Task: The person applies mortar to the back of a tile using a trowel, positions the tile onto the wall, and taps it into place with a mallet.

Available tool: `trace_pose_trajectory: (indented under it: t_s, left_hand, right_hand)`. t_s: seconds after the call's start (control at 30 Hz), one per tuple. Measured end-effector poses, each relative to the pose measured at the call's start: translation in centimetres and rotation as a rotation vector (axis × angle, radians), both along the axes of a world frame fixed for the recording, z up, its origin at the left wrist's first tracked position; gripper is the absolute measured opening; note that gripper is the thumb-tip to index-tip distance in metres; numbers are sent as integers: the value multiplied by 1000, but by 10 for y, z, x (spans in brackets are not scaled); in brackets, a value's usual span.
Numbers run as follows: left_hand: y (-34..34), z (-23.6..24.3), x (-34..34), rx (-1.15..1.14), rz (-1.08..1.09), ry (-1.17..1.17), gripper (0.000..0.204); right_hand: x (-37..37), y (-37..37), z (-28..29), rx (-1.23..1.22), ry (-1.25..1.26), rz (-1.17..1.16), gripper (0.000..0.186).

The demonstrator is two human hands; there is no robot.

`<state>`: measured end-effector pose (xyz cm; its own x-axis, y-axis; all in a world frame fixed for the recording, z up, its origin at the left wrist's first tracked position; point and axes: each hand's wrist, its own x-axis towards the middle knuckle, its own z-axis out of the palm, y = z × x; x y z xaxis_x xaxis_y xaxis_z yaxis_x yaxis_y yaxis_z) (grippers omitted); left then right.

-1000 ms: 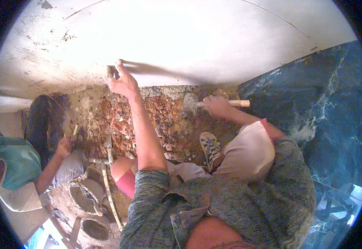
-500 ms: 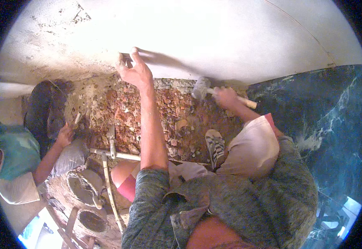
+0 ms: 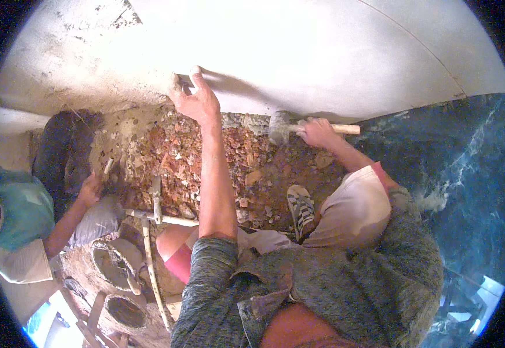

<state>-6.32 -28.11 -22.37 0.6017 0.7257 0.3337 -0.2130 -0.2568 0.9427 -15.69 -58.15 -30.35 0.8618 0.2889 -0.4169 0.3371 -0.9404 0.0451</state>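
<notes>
My right hand (image 3: 319, 133) is closed around the wooden handle of a mallet (image 3: 279, 128). Its thick grey head is beside the lower edge of a large white slab (image 3: 322, 64); whether they touch is hard to tell. My left hand (image 3: 199, 104) reaches forward with thumb and fingers apart, resting against the slab's pale face. Below the slab lies a bed of reddish rubble and broken stone (image 3: 186, 156).
At the left another person's hand (image 3: 92, 188) grips a short tool. Nearer me lie a trowel (image 3: 157, 200), a long-handled tool (image 3: 154, 267) and two round mortar-stained containers (image 3: 113, 261) (image 3: 126, 310). A dark blue marbled surface (image 3: 467, 174) bounds the right side.
My right hand has shifted slightly, and the mallet's handle has swung from slanting to nearly level. My left hand stays against the slab, and the whole view has moved a little.
</notes>
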Motion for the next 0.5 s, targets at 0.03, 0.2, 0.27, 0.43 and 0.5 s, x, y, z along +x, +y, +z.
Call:
trace_pose_trajectory:
  t_s: [0.03, 0.2, 0.27, 0.43, 0.5]
  left_hand:
    - [-2, 4, 0, 56, 17, 25, 59]
    - [-4, -9, -6, 283, 36, 48, 77]
    - [-8, -8, -8, 217, -21, 73, 99]
    - [-17, 3, -15, 301, -49, 246, 127]
    - [-10, -1, -12, 265, -63, 259, 129]
  right_hand:
    - [-4, 3, 4, 22, 35, -66, 37]
    - [-30, 21, -25, 25, -95, -19, 32]
    - [-37, 25, -16, 120, -96, 104, 31]
    - [-23, 14, 0, -38, -23, 174, 34]
    - [-14, 7, 15, 39, -108, -58, 35]
